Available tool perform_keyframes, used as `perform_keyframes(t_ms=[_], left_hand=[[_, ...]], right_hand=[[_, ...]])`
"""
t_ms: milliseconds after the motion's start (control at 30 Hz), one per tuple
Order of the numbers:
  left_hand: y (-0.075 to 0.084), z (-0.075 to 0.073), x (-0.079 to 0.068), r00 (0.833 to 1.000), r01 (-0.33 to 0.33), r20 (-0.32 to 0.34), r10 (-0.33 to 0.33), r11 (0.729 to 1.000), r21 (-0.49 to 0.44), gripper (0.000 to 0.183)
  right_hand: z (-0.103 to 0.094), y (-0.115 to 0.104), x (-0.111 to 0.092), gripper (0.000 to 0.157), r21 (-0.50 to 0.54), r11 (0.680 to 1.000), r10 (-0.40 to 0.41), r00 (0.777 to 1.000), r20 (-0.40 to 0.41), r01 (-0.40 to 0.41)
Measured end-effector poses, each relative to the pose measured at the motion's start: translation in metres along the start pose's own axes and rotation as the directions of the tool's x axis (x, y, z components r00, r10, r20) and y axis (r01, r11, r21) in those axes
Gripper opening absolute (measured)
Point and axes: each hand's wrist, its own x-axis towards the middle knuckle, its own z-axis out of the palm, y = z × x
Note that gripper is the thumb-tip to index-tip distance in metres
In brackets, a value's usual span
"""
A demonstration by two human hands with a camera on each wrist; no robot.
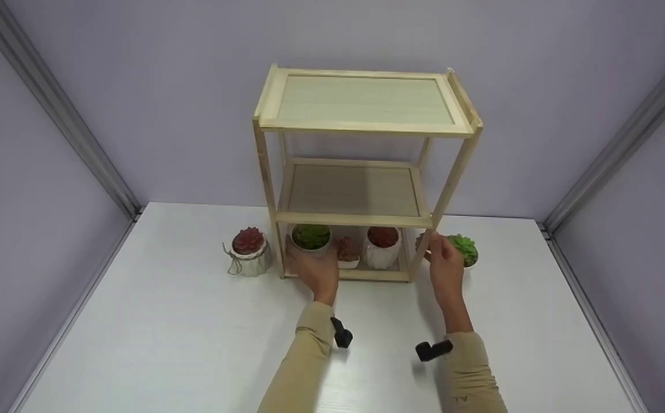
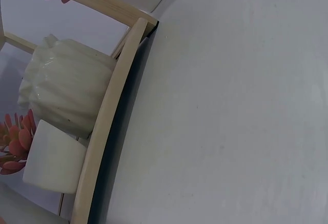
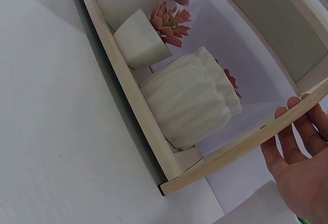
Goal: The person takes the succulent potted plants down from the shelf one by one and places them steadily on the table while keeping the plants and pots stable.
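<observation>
A three-tier wooden shelf (image 1: 361, 219) stands against the back wall. On its bottom tier my left hand (image 1: 319, 272) holds a white pot (image 3: 130, 1) with a green succulent (image 1: 312, 236), thumb and fingers on opposite sides. Beside that pot sit a small white pot with a pink succulent (image 3: 171, 23) and a ribbed white pot (image 3: 189, 101) with a red succulent (image 1: 382, 236). My right hand (image 1: 446, 267) grips the shelf's right front post (image 3: 246, 144), its fingertips showing past the wood in the right wrist view.
Left of the shelf stands a white pot with a red succulent (image 1: 249, 241) and a string tied round it. To the right, partly behind my right hand, is a bright green succulent (image 1: 464, 249) in a pot. The white table (image 1: 194, 344) is bounded by pale walls.
</observation>
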Motion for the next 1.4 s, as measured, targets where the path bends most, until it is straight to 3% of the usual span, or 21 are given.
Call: perform_keyframes(t_ms=[267,700,1400], left_hand=[[-0.004,0.001,0.008,0.999,-0.014,-0.029,0.016,0.998,0.061,0.104],[-0.006,0.002,0.013,1.000,-0.007,0.024,0.007,1.000,0.017,0.103],[-0.008,0.003,0.010,0.999,-0.043,-0.003,0.043,0.999,-0.026,0.098]], right_hand=[[0.000,0.000,-0.001,0.059,-0.001,1.000,0.016,1.000,0.004,-0.016],[0.000,-0.002,-0.002,0.058,0.012,1.000,0.024,1.000,0.008,-0.024],[0.000,-0.001,-0.002,0.061,0.010,0.999,0.037,0.999,0.010,-0.037]])
